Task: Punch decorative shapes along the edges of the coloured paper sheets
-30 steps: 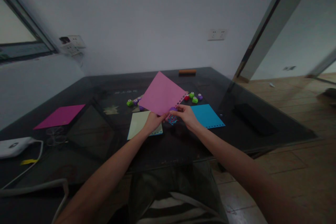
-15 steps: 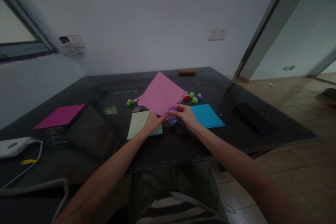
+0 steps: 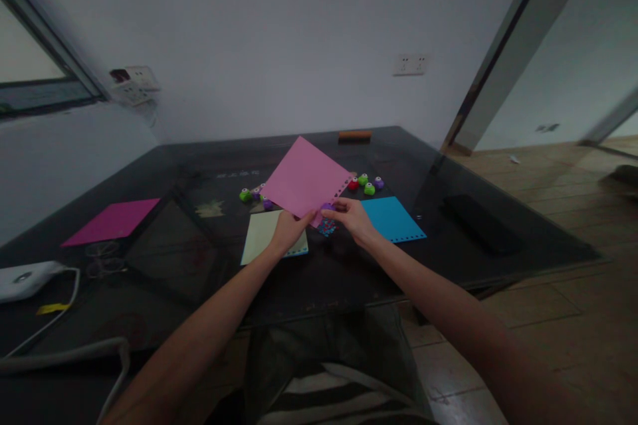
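My left hand is closed on the lower corner of a pink paper sheet, which is held tilted above the table. A row of small punched holes runs along the sheet's right edge. My right hand pinches a small purple craft punch at that edge, close to the bottom corner. Below the punch lies a pile of red and blue paper bits. Under my left hand is a pale yellow sheet with a blue one partly beneath it. By my right wrist rests a blue sheet with holes along its near edge.
More punches, green, red and purple, stand behind the hands; others sit left, partly behind the pink sheet. A magenta sheet, a white power strip, a black case and an orange-brown bar lie around the table.
The pink sheet has shifted slightly to the left. Both hands keep nearly the same place, and the purple punch stays at the sheet's edge.
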Motion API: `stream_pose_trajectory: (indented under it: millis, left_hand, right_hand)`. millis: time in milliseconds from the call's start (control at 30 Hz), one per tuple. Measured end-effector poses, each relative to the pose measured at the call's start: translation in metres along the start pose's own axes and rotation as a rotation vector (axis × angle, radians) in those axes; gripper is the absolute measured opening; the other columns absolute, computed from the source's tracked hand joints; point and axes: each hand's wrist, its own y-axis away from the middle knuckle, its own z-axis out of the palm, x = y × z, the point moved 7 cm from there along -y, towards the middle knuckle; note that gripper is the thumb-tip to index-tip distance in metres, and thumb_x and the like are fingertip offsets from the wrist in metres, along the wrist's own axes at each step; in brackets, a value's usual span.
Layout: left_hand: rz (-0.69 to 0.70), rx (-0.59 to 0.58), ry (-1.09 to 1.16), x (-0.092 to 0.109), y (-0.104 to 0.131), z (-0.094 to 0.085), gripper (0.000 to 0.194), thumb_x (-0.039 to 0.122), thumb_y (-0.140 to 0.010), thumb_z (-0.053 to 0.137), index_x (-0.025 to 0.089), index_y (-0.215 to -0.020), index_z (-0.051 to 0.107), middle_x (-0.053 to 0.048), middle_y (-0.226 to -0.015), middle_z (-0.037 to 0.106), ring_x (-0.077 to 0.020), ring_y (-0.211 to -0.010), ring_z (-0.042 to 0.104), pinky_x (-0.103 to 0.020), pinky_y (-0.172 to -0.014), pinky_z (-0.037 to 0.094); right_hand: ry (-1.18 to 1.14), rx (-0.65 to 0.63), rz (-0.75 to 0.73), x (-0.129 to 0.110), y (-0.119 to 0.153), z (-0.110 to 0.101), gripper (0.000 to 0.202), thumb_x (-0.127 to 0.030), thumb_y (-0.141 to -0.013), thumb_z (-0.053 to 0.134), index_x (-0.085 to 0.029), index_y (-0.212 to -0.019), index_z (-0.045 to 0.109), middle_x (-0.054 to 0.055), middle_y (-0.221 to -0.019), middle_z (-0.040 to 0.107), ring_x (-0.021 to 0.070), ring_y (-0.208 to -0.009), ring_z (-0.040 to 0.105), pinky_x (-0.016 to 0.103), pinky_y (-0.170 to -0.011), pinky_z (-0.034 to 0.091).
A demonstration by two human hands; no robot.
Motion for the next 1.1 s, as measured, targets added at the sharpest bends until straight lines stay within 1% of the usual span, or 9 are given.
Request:
stream_pose_trajectory:
  millis: [167, 367, 500, 600, 700, 800, 967, 1100]
  left_hand:
    - [-0.013, 0.023, -0.005, 0.002, -0.001, -0.003, 0.024, 0.032, -0.072, 0.061, 0.011, -0.083, 0.066, -0.01, -0.083, 0.07, -0.0215, -0.077, 0.064, -0.034, -0.073, 0.049]
    - [0.024, 0.035, 0.033, 0.006, -0.001, -0.004, 0.034, 0.033, -0.071, 0.064, 0.012, -0.097, 0.064, -0.012, -0.099, 0.069, -0.0228, -0.091, 0.063, -0.035, -0.081, 0.048]
    - [0.023, 0.028, 0.023, 0.005, -0.001, -0.004, 0.032, 0.033, -0.071, 0.063, 0.012, -0.095, 0.065, -0.012, -0.098, 0.069, -0.023, -0.09, 0.063, -0.037, -0.083, 0.047]
    - [0.003, 0.025, 0.033, 0.005, -0.001, -0.003, 0.031, 0.033, -0.071, 0.063, 0.012, -0.095, 0.065, -0.011, -0.098, 0.069, -0.0229, -0.09, 0.063, -0.037, -0.084, 0.047]
    - [-0.021, 0.052, 0.03, 0.005, -0.001, -0.005, 0.029, 0.034, -0.07, 0.064, 0.012, -0.09, 0.066, -0.011, -0.097, 0.069, -0.0234, -0.09, 0.062, -0.037, -0.083, 0.047]
    - [-0.04, 0.07, 0.016, 0.003, -0.001, -0.008, 0.026, 0.033, -0.07, 0.064, 0.012, -0.085, 0.066, -0.011, -0.095, 0.07, -0.0234, -0.088, 0.063, -0.037, -0.081, 0.048]
    - [-0.016, 0.091, 0.008, 0.0, -0.003, -0.011, 0.028, 0.033, -0.07, 0.064, 0.012, -0.089, 0.065, -0.011, -0.093, 0.07, -0.0224, -0.085, 0.064, -0.036, -0.079, 0.049]
    - [-0.021, 0.107, 0.01, 0.0, -0.004, -0.013, 0.025, 0.034, -0.07, 0.064, 0.013, -0.084, 0.065, -0.011, -0.092, 0.069, -0.0227, -0.087, 0.063, -0.036, -0.079, 0.049]
  right_hand:
    - [0.002, -0.027, 0.0, 0.001, 0.0, 0.003, 0.036, -0.026, -0.056, 0.077, -0.016, -0.089, 0.066, 0.006, -0.092, 0.068, 0.0189, -0.084, 0.063, 0.036, -0.082, 0.048]
    - [-0.018, -0.061, 0.002, 0.001, 0.0, 0.005, 0.036, -0.024, -0.058, 0.075, -0.018, -0.093, 0.066, 0.006, -0.095, 0.068, 0.0189, -0.086, 0.063, 0.037, -0.084, 0.048]
    - [-0.02, -0.077, 0.011, 0.002, 0.001, 0.006, 0.036, -0.025, -0.059, 0.075, -0.018, -0.093, 0.066, 0.006, -0.096, 0.068, 0.0194, -0.088, 0.063, 0.038, -0.086, 0.048]
    - [-0.037, -0.06, 0.036, 0.003, 0.001, 0.005, 0.035, -0.025, -0.058, 0.076, -0.017, -0.09, 0.066, 0.006, -0.095, 0.068, 0.0193, -0.088, 0.063, 0.038, -0.086, 0.047]
    - [-0.038, -0.021, 0.065, 0.005, 0.001, 0.003, 0.034, -0.022, -0.056, 0.077, -0.017, -0.087, 0.065, 0.006, -0.092, 0.069, 0.019, -0.087, 0.063, 0.037, -0.085, 0.048]
    - [-0.034, -0.006, 0.074, 0.005, 0.0, 0.001, 0.036, -0.021, -0.057, 0.077, -0.016, -0.09, 0.065, 0.006, -0.092, 0.069, 0.0184, -0.086, 0.063, 0.037, -0.084, 0.048]
    - [-0.001, -0.032, 0.057, 0.002, 0.0, 0.001, 0.037, -0.025, -0.06, 0.075, -0.016, -0.095, 0.065, 0.007, -0.092, 0.069, 0.0178, -0.084, 0.063, 0.037, -0.085, 0.047]
    - [-0.001, -0.081, 0.032, -0.002, 0.0, 0.002, 0.034, -0.031, -0.065, 0.073, -0.017, -0.095, 0.066, 0.007, -0.096, 0.068, 0.0168, -0.085, 0.063, 0.036, -0.087, 0.046]
